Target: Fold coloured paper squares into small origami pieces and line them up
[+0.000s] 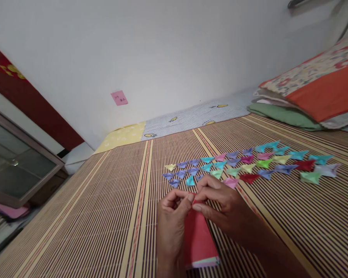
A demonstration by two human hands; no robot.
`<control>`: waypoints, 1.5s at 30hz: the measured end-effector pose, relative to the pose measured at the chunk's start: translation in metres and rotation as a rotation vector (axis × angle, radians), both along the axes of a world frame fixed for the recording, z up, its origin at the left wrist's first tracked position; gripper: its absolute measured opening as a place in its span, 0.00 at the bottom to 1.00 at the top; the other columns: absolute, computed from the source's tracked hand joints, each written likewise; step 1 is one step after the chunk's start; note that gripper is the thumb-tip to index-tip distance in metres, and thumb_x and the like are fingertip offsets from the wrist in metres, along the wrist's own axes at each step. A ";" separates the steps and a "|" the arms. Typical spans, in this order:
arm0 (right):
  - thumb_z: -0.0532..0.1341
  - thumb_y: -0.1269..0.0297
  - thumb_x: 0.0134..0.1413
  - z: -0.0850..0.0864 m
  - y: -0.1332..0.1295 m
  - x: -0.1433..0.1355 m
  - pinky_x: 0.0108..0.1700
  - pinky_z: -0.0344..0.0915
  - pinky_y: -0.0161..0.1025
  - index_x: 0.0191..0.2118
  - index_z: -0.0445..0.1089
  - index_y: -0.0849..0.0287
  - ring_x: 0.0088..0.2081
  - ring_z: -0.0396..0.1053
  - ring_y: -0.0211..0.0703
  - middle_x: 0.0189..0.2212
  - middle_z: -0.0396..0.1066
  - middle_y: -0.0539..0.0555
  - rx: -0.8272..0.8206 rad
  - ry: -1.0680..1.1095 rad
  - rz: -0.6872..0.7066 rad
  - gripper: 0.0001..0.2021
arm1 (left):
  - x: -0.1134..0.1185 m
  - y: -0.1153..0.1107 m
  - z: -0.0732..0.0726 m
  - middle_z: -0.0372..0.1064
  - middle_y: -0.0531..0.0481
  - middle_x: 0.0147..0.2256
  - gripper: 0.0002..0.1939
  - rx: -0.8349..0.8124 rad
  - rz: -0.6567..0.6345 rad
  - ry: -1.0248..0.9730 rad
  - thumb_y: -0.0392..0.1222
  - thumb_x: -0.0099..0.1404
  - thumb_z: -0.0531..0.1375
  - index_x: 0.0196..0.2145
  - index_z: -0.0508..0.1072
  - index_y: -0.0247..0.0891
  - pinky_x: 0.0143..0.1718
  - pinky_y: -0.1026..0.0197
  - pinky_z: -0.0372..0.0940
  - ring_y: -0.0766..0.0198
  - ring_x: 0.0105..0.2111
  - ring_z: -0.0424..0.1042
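Note:
Both hands meet at the lower middle, over a stack of coloured paper [200,239] with a red sheet on top. My left hand [174,216] pinches a small piece of red paper [195,200] between thumb and forefinger. From the right, my right hand [217,200] grips the same piece, its thumb and fingertips close to my left thumb. Fingers cover most of the piece, so its shape is hidden. Just beyond the hands, small folded paper figures [233,162] in many colours stand in uneven rows on the striped mat.
The striped mat [110,208] spans the bed up to the wall. Folded bedding and an orange patterned pillow [321,92] lie at the right. A pink note [119,98] is on the wall. At the left stands a glass-fronted cabinet [14,162].

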State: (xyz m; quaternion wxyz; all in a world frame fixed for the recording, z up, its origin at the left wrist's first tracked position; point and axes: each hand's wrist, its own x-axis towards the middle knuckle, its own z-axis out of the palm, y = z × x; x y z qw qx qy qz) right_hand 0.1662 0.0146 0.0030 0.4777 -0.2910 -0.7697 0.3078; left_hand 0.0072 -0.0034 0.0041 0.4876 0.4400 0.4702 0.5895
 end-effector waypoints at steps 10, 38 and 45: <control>0.65 0.77 0.58 0.001 0.001 -0.003 0.41 0.62 0.39 0.30 0.70 0.58 0.38 0.67 0.40 0.33 0.66 0.49 -0.086 0.078 -0.005 0.09 | -0.006 0.000 0.001 0.68 0.54 0.22 0.11 0.024 -0.080 0.058 0.45 0.58 0.71 0.25 0.79 0.36 0.26 0.68 0.57 0.70 0.23 0.62; 0.62 0.74 0.62 0.005 0.001 0.002 0.38 0.63 0.37 0.29 0.70 0.58 0.35 0.69 0.38 0.31 0.70 0.48 -0.102 0.043 -0.076 0.10 | -0.003 -0.005 0.002 0.78 0.50 0.26 0.08 0.070 -0.109 0.126 0.44 0.64 0.68 0.36 0.85 0.38 0.32 0.66 0.69 0.66 0.27 0.74; 0.61 0.75 0.62 0.000 0.003 0.001 0.40 0.60 0.39 0.30 0.68 0.57 0.37 0.68 0.41 0.31 0.69 0.48 -0.092 -0.052 -0.135 0.10 | -0.001 -0.004 0.002 0.79 0.49 0.28 0.08 0.062 -0.108 0.156 0.43 0.64 0.68 0.36 0.85 0.37 0.32 0.67 0.68 0.65 0.29 0.73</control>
